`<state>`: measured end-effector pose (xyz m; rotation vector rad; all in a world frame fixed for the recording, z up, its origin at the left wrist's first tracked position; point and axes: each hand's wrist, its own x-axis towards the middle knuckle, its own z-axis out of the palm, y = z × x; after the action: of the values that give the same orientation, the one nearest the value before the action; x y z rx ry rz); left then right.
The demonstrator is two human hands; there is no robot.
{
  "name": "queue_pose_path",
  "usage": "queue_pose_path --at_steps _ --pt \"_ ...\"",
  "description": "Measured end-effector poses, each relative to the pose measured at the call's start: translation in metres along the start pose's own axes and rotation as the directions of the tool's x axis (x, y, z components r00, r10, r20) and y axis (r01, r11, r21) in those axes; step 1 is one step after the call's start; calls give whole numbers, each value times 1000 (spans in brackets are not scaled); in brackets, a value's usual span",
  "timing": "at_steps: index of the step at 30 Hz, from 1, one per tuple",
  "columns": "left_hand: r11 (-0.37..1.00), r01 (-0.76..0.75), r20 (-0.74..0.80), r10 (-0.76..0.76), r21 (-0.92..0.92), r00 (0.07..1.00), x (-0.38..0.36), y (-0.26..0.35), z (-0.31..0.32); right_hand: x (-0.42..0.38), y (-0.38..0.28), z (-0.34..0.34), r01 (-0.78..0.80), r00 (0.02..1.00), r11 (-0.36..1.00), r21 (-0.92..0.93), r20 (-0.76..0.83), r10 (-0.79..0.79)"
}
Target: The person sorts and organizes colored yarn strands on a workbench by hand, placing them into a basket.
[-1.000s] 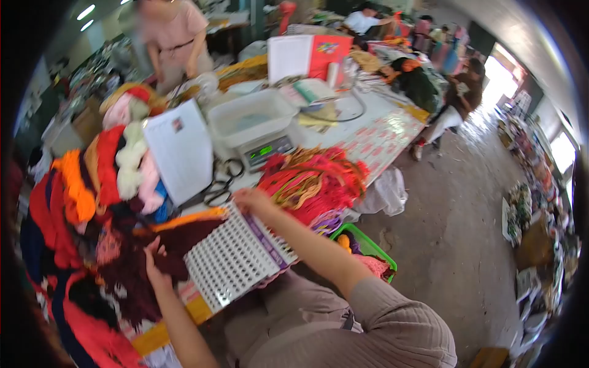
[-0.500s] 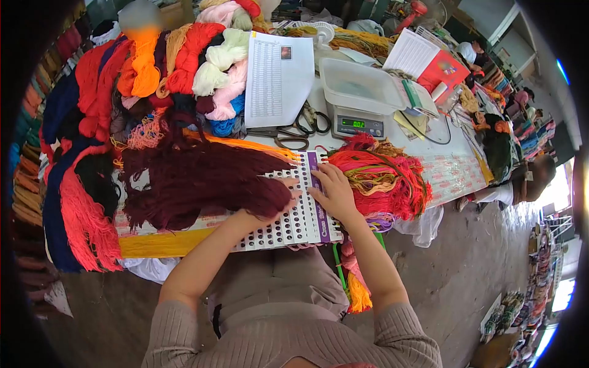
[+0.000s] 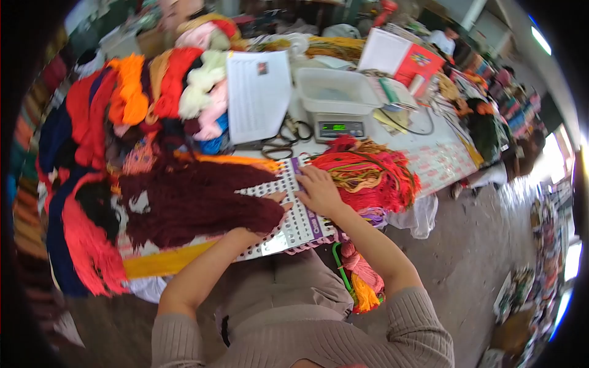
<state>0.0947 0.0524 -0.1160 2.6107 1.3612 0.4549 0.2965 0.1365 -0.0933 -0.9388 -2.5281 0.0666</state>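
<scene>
A white card with rows of round holes and a purple strip [image 3: 303, 199] lies at the table's front edge. My right hand [image 3: 319, 190] rests flat on its right side, fingers stretched out. Dark maroon yarn [image 3: 196, 202] spreads over the card's left part and the table. My left hand [image 3: 277, 197] is partly covered by the yarn's right end; its visible fingers are extended over the holes, pointing right, and its thumb is hidden. Right of the card, close to my right hand, sits a heap of red, green and tan yarn [image 3: 368, 178].
Behind the card are black scissors [image 3: 285, 140], a printed sheet [image 3: 257, 98], and a digital scale [image 3: 339, 129] carrying a clear plastic tub [image 3: 337, 92]. Coloured skeins [image 3: 129, 92] pile up at left. A red folder [image 3: 417, 67] lies at back right. Other people are in the background.
The whole view has shifted and blurred slightly, with the table scene moving left. Both hands stay on the card, and the maroon yarn lies a little lower and flatter.
</scene>
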Motion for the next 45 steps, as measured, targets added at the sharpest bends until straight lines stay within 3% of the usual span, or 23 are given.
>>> queue_pose_path --at_steps 1,2,3,6,7,9,11,14,15,17,18,19,20,21,23,24,25,31,37,41,42,43,45 --pt "999 2 -1 -2 -38 1000 0 -4 6 -2 -1 1 9 1000 1000 -7 -16 -9" --pt "992 -65 -135 51 -103 990 -3 -7 12 -4 -1 3 14 999 1000 -6 -32 -14" --pt "998 -47 -111 43 -29 993 -5 -3 8 -5 -2 3 21 998 1000 -4 -51 -21" --pt "999 -25 -55 23 -36 998 -2 2 -1 -9 -3 4 38 995 999 -30 -91 -41" --pt "991 26 -35 -31 -130 999 -2 3 -1 -11 -5 5 35 995 999 -24 -96 -37" --pt "998 26 30 -24 -65 999 2 4 -4 -11 -2 5 41 995 999 -23 -92 -43" --pt "999 -16 -10 15 -52 1000 3 7 -10 -13 0 7 27 995 1000 0 -98 -27" --pt "983 -30 -14 28 -181 1000 -5 14 -42 -7 18 10 -7 999 967 256 -32 16" --pt "974 -12 -117 -15 -228 993 -4 17 -58 2 28 10 6 1000 886 464 -5 -5" --pt "960 18 -297 -104 -281 949 -5 17 -86 6 30 12 47 958 800 598 -253 132" --pt "904 156 -278 -281 -398 919 -8 12 -91 6 5 -29 -31 965 811 584 -193 176" --pt "690 165 -222 -434 -704 873 -8 25 -103 10 -8 -39 -23 970 817 577 -185 159" --pt "380 134 -110 -556 -915 824 -9 45 -119 11 -24 -43 -20 974 819 574 -172 144" --pt "236 91 -60 -564 -967 824 -8 57 -126 9 -53 -62 -69 973 721 690 -115 202" --pt "82 40 -6 -496 -996 868 -7 77 -125 7 -89 -67 113 959 629 769 -251 135" --pt "194 -2 -87 -431 -981 898 -9 84 -118 4 -106 -67 111 953 586 803 -254 167" --pt "173 15 -59 -418 -985 907 -10 83 -106 -2 -115 -70 75 957 568 819 -219 189" --pt "-173 36 120 -500 -984 858 -24 98 -95 -18 -127 -59 -99 957 530 842 -66 284" --pt "-162 57 135 -519 -985 844 -26 96 -83 -24 -132 -66 -192 959 585 788 24 282" --pt "-306 -30 141 -522 -952 841 -29 89 -87 -23 -133 -70 -120 964 576 809 -45 263" --pt "-351 -83 121 -522 -933 845 -33 87 -88 -25 -133 -70 -143 951 510 848 -25 308" --pt "-265 -80 88 -567 -961 819 -36 86 -87 -22 -137 -67 -151 949 432 889 9 315" --pt "-389 -73 162 -538 -918 827 -40 82 -92 -17 -145 -78 -244 925 -66 968 252 286"
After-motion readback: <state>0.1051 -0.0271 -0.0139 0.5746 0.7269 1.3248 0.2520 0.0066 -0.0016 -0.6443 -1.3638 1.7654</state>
